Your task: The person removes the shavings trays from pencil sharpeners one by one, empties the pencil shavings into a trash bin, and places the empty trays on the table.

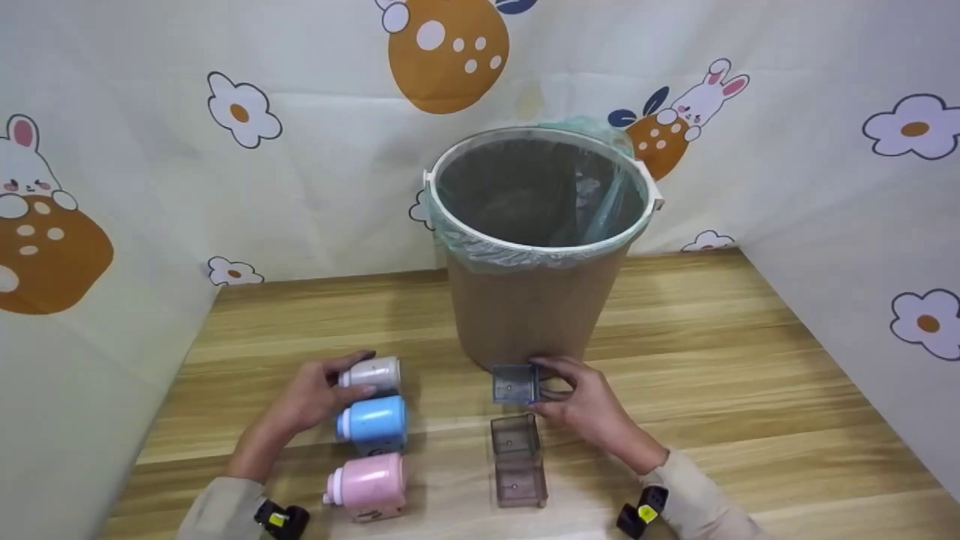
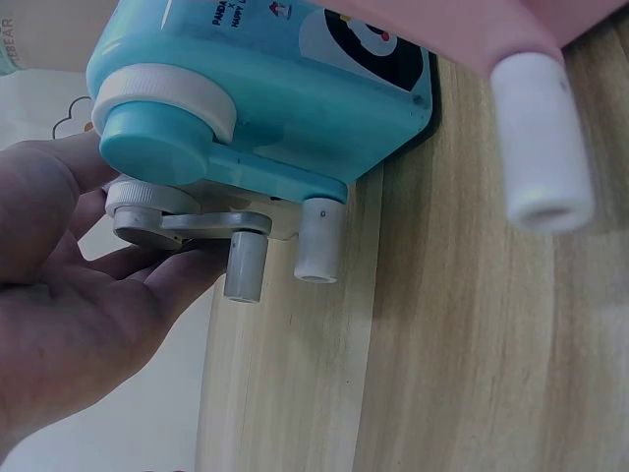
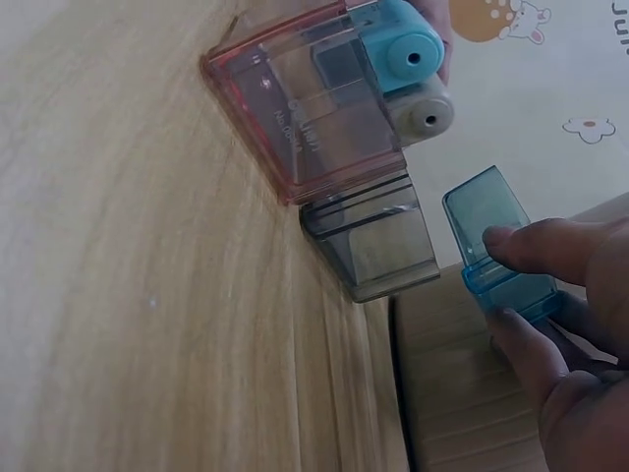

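Three hand-crank pencil sharpeners stand in a column on the left of the table: grey [image 1: 376, 373], blue [image 1: 377, 420] and pink [image 1: 373, 481]. My left hand [image 1: 315, 391] grips the grey one, thumb on its near side and fingers on the far side. In the left wrist view, the grey sharpener's crank [image 2: 211, 225] shows beside the palm, partly behind the blue sharpener. My right hand [image 1: 589, 401] pinches a clear blue shavings drawer [image 3: 499, 241] between thumb and fingers. Below it in the head view lie a smoky grey drawer [image 1: 514, 437] and a pinkish drawer [image 1: 520, 484].
A tall brown waste bin [image 1: 532, 307] stands at the back, just beyond the drawers. A thin greenish liner [image 1: 517, 259] is folded over its white rim. Printed cloth walls [image 1: 330, 180] enclose the wooden table [image 1: 750, 375] at the back and sides.
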`<state>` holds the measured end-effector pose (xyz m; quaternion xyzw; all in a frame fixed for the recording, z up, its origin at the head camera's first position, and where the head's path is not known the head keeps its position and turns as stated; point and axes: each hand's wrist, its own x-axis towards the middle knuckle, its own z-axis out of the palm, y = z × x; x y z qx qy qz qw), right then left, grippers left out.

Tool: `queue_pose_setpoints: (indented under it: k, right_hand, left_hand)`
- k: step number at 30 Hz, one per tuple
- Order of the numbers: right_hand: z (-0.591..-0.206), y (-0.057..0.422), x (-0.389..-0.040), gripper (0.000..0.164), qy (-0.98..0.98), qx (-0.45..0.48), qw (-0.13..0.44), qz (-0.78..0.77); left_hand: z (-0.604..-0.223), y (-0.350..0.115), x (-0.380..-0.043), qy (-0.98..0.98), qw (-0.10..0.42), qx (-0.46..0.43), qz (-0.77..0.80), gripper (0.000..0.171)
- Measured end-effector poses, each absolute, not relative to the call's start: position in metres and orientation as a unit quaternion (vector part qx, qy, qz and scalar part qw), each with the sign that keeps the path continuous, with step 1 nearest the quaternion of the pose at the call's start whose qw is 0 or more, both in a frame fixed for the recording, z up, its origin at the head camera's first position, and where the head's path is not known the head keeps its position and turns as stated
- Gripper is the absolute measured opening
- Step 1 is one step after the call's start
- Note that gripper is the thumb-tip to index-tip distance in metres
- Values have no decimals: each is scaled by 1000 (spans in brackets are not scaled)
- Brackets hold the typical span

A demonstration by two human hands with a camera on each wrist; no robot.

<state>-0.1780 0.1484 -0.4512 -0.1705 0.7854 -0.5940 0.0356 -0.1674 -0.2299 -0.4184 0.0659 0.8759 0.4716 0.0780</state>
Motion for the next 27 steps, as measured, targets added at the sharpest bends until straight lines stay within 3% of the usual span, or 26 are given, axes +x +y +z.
queue_pose_setpoints:
  k: [6,27]
  right_hand:
    - [-453,150,-182,59,786,-164,65,-593]
    - [-465,155,-187,59,819,-187,38,-541]
  left_hand:
    - [-420,-230,-167,870,79,73,482,60]
    - [-420,-230,-165,877,73,67,470,60]
